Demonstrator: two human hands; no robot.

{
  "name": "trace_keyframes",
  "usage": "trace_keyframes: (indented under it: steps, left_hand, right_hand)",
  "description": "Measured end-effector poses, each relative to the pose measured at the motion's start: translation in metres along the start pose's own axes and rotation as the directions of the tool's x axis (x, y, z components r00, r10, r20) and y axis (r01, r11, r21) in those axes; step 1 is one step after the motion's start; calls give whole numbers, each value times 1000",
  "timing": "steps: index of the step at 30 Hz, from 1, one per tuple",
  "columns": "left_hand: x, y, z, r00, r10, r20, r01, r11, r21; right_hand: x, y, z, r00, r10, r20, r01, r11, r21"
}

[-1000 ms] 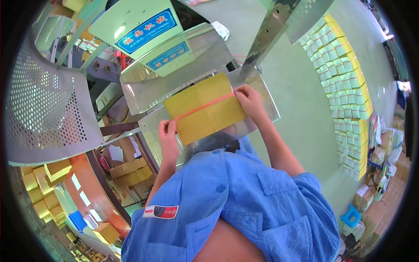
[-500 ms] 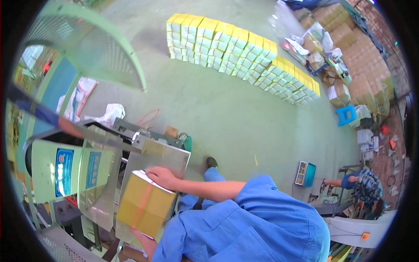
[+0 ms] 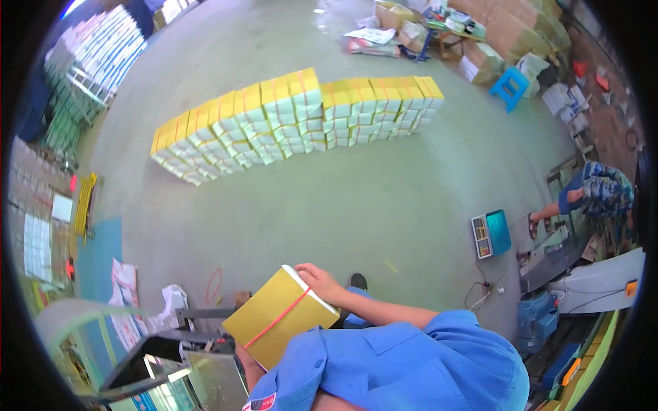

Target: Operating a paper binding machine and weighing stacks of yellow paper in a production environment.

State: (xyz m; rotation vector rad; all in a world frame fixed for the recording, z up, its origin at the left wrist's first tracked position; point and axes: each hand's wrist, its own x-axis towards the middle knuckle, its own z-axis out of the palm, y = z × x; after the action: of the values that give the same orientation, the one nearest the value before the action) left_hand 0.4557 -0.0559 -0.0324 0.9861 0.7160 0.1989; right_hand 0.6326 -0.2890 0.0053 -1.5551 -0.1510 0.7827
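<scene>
The yellow-covered bundle (image 3: 274,305) is in the air before the blue shirt (image 3: 391,353), a red strap (image 3: 277,319) across it. The right hand (image 3: 321,282) has its fingers bent and closed on the white end; the left hand (image 3: 248,364) is at the opposite end, its fingers hidden, so I cannot tell their grip. Probably it is heavy and stiff: better to support both ends, not the strap.

Yellow-faced block (image 3: 273,303) with white sides; red band (image 3: 277,319) across it; aslant, right hand (image 3: 319,283) at its edge
</scene>
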Motion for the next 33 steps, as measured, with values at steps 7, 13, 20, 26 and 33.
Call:
trace_keyframes:
  steps: [7,13,20,26,33]
  left_hand:
    - [108,35,189,989,-24,149,21,1000,20]
    - [209,40,310,974,-74,215,83,996,-36]
    - [346,69,466,947,-218,235,209,976,61]
    - [469,45,569,858,-470,205,500,857,-127]
    - [587,-65,675,838,-542,61,499,716,-488]
  right_hand:
    - [67,-53,-169,975,129,-182,-78,961,267]
    - [156,-82,-263,957,221,-186,-111,876,469]
    - [288,-145,-402,933,101,-344,25,939,342]
    - [414,-198,-523,933,188,-308,-95,951,293]
    - [634,-176,-661,961,275,-4,-266,925,-273]
